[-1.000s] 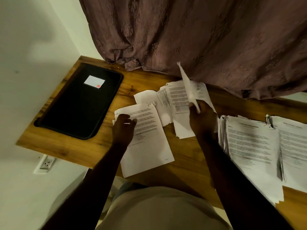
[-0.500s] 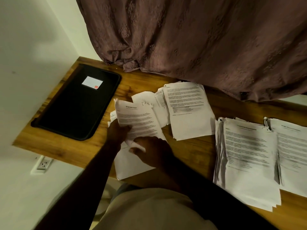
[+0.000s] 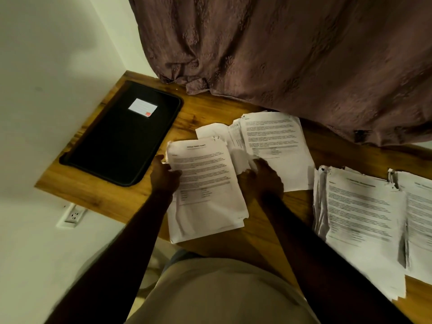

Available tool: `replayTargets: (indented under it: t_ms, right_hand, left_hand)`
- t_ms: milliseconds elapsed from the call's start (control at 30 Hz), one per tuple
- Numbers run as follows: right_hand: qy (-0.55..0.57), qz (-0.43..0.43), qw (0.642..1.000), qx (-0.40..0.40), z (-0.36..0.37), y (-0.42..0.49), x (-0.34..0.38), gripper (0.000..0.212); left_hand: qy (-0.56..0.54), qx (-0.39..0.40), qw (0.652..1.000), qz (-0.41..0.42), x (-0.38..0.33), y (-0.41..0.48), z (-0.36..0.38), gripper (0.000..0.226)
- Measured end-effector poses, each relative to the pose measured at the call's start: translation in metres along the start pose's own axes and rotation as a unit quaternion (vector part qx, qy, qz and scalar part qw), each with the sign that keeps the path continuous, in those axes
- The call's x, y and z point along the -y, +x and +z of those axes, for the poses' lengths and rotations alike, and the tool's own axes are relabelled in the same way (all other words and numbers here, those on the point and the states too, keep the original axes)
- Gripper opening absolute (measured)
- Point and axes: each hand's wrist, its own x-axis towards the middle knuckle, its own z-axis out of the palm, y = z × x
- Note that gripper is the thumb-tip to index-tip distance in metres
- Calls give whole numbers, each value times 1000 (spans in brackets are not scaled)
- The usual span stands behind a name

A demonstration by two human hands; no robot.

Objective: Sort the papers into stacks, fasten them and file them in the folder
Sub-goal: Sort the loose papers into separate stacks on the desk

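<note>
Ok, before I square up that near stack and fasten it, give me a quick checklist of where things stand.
1. Left hand grips near stack at its left edge: ok.
2. Right hand has a grip at the stack's right edge: cannot tell.
3. Near stack's sheets aligned: not ok, the edges fan out at the bottom.
4. Loose fastener to hand: cannot tell, none shows.
5. Folder open for filing: not ok, it lies closed.
6. Back pile sorted: not ok, its sheets overlap askew.
</note>
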Motion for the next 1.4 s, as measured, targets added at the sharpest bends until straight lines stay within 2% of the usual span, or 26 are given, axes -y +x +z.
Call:
replayTargets:
  t_ms: [100, 167, 233, 333, 500, 667, 800, 1000, 1100, 1200, 1267, 1400]
  right_hand:
    - [-4, 4, 999, -34, -5, 5, -5, 28]
    - [-5, 11, 998, -58, -9, 11, -9, 25]
    - [23, 32, 996, -77, -11, 16, -13, 23]
    - [72, 71, 992, -82, -15, 19, -14, 25]
    - [68, 90, 990, -82, -19, 19, -11, 26]
    - [72, 119, 988, -65, -21, 23, -11, 28]
    - [91, 133, 985, -66, -22, 24, -11, 28]
    - [98, 143, 981, -89, -25, 23, -7, 27]
    - [90, 138, 983, -81, -24, 22, -6, 27]
    - [94, 118, 987, -62, -24, 20, -6, 15]
    - [97, 107, 988, -53, -23, 20, -6, 19]
    - [121, 106, 986, -53, -23, 22, -2, 31]
  left_hand:
    - [-123, 28, 990, -60, -3, 0, -3, 56]
    - [-199, 78, 975, -59, -5, 2, -6, 35]
    - [-254, 134, 957, -34, -8, 1, -10, 28]
    - [-317, 182, 930, -23, -23, -3, -14, 30]
    - [-351, 265, 897, 40, -51, -4, -17, 38]
    - [-396, 285, 868, 90, -80, -10, -18, 36]
    - [-407, 286, 861, 102, -92, -12, -20, 39]
    - [-409, 277, 865, 91, -94, -14, -20, 36]
    - [-365, 223, 903, 31, -83, -8, -20, 28]
    - [-287, 112, 950, -55, -62, 2, -18, 14]
    - [-252, 73, 961, -92, -46, 5, -19, 12]
    - [-207, 61, 967, -133, -18, 4, -23, 13]
